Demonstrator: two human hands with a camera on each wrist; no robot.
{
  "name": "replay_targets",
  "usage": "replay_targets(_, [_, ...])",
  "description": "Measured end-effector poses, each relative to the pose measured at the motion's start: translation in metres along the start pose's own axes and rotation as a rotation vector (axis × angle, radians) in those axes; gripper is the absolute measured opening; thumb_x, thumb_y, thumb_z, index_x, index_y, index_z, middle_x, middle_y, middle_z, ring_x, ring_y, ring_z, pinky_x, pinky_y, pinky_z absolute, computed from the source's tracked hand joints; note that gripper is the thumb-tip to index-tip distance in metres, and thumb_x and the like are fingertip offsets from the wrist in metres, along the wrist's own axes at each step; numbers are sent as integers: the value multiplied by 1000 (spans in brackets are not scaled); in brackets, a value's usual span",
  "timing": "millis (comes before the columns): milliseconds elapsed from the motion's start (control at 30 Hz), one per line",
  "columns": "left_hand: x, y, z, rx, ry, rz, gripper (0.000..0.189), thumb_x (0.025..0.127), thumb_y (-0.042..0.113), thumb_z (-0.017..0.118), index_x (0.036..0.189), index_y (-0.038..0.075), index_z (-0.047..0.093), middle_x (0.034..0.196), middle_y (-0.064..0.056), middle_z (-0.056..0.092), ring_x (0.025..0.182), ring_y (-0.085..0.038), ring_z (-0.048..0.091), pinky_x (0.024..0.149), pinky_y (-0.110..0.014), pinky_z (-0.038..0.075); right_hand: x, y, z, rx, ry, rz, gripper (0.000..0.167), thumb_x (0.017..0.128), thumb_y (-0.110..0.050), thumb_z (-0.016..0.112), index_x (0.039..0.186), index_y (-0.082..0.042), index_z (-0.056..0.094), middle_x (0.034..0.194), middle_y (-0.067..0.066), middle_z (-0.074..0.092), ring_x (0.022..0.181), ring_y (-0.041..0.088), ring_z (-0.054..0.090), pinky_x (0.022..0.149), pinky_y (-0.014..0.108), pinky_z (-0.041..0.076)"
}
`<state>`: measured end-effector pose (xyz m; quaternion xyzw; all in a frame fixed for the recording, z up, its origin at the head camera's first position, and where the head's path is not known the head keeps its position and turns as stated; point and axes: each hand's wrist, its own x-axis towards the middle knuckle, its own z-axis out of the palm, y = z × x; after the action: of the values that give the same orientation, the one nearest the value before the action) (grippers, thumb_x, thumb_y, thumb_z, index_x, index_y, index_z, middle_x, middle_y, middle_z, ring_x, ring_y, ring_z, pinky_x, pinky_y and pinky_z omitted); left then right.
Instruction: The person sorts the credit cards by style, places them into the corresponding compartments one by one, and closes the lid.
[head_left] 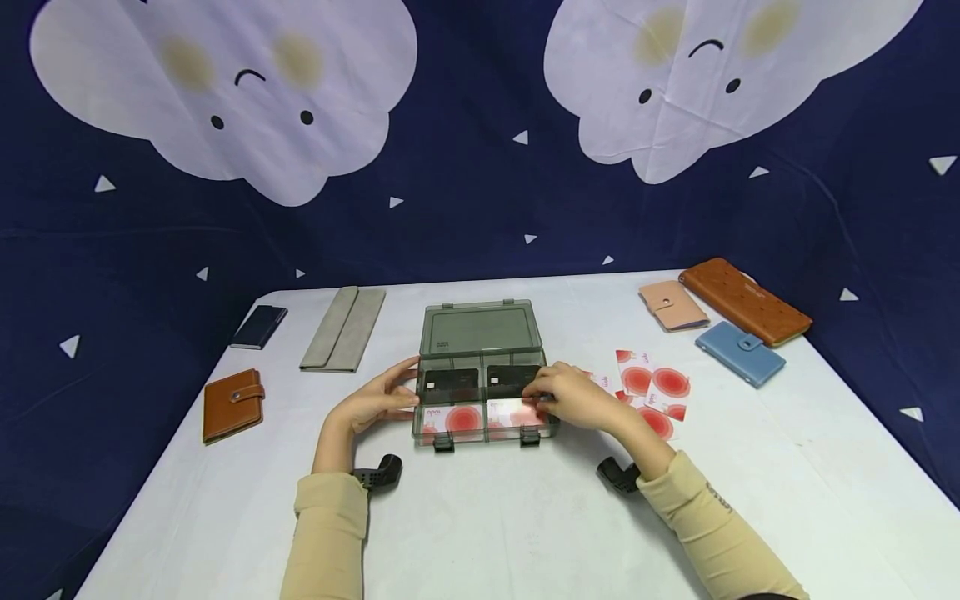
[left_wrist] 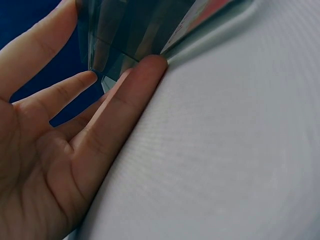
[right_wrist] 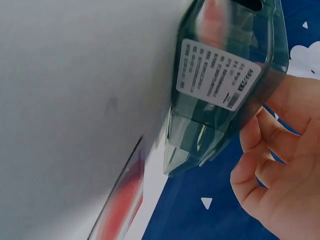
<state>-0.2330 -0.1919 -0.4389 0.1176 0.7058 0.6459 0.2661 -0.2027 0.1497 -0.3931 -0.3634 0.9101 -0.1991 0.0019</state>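
A translucent grey-green organizer box point(head_left: 481, 434) stands with its lid point(head_left: 481, 329) raised. Black cards point(head_left: 452, 385) lie in its middle compartments, and white cards with red circles point(head_left: 459, 417) lie in the front ones. My left hand point(head_left: 377, 398) steadies the box's left wall, its fingers extended against the plastic, as the left wrist view also shows. My right hand point(head_left: 576, 397) reaches over the right wall with bent fingers, fingertips where the right black card point(head_left: 506, 379) meets the front red-and-white card; I cannot tell whether it pinches either.
Loose red-and-white cards point(head_left: 667, 390) lie right of the box. Beyond them are a pink card holder point(head_left: 672, 305), a brown wallet point(head_left: 745, 302) and a blue one point(head_left: 741, 353). On the left are a grey folding case point(head_left: 343, 329), a black cardholder point(head_left: 258, 327) and a brown wallet point(head_left: 233, 405).
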Motion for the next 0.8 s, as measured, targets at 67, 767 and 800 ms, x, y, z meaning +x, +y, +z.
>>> replay_targets(67, [0, 0, 0, 2, 0, 0, 84, 84, 6, 64, 149, 11, 11, 149, -21, 12, 88, -10, 54, 88, -43, 50, 0, 3, -3, 42, -16, -1, 21, 81, -4, 66, 102, -6, 70, 96, 3, 64, 93, 22, 56, 83, 38, 46])
replay_targets(767, [0, -1, 0, 16, 10, -11, 84, 85, 5, 64, 149, 12, 11, 149, -20, 12, 90, -10, 53, 91, -44, 48, -31, 58, -30, 52, -227, 442, 80, 60, -9, 82, 132, -8, 46, 125, 26, 44, 118, 45, 34, 91, 67, 32])
replay_targets(800, [0, -1, 0, 18, 6, -7, 84, 85, 5, 63, 149, 11, 10, 149, -21, 12, 89, -10, 54, 91, -45, 48, -32, 59, -29, 41, -230, 449, 81, 59, -9, 82, 132, -9, 46, 125, 25, 44, 118, 45, 33, 91, 69, 30])
